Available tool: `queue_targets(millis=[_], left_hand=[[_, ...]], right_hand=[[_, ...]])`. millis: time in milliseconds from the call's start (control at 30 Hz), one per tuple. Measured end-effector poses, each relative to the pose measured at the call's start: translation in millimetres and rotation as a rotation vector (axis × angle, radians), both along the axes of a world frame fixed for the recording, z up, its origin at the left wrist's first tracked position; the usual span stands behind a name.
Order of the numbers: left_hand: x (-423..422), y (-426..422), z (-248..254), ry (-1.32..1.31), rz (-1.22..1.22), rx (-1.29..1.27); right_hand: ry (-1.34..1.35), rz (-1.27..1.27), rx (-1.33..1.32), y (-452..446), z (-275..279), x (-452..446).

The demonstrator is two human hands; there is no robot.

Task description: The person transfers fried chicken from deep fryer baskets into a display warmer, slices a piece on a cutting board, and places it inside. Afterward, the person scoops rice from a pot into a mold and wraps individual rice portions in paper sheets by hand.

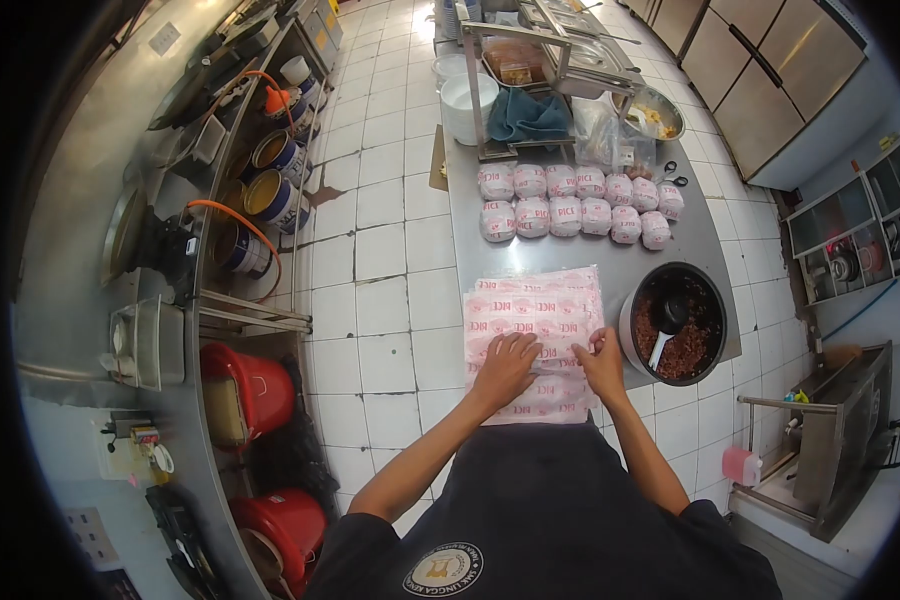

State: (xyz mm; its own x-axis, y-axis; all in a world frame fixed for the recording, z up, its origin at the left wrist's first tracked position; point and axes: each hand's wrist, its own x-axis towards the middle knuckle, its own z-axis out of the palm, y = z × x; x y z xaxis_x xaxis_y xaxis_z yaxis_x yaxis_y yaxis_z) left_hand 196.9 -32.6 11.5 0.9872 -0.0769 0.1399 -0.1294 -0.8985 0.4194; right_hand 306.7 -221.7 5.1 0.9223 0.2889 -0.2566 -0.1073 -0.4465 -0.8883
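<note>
A stack of white wrapping paper sheets [532, 312] printed with pink "RICE" lettering lies on the steel table in front of me. My left hand [508, 366] rests flat on the sheets, fingers spread. At the stack's right edge, my right hand [601, 364] has its thumb and fingers pinched on a sheet of the paper. Close to that hand stands a round pot [722, 335] of reddish-brown rice [692, 352]. A black scoop with a white handle [673, 318] lies on the rice. Beyond the paper, two rows of wrapped rice bundles [564, 214] sit side by side.
Behind the bundles are scissors [676, 174], clear plastic bags [597, 135], a metal bowl [678, 110], white containers [467, 105] and a teal cloth [528, 116] on a rack. A shelf with tins [270, 195] and red buckets [270, 385] runs along the left.
</note>
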Motion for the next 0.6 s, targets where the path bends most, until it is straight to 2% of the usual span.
queue_targets(millis=[100,200,300,400,500,600], left_hand=[[-3,6,-5,-0.059,-0.043,0.008],[-8,7,-7,-0.09,-0.074,0.025],[-9,10,-8,-0.133,-0.089,0.014],[-13,10,-16,-0.129,-0.085,-0.07],[-21,17,-21,-0.11,-0.047,-0.176],[-30,24,-22,-0.106,0.01,-0.238]], right_hand=[[-0.078,0.11,-0.268,-4,15,-14],[-0.425,0.278,-0.76,2,25,-30],[-0.858,0.32,-0.699,13,29,-36],[-0.734,0.65,-0.474,12,33,-41],[-0.717,0.692,-0.47,1,3,-39],[-0.689,0.726,-0.468,0,6,-34]])
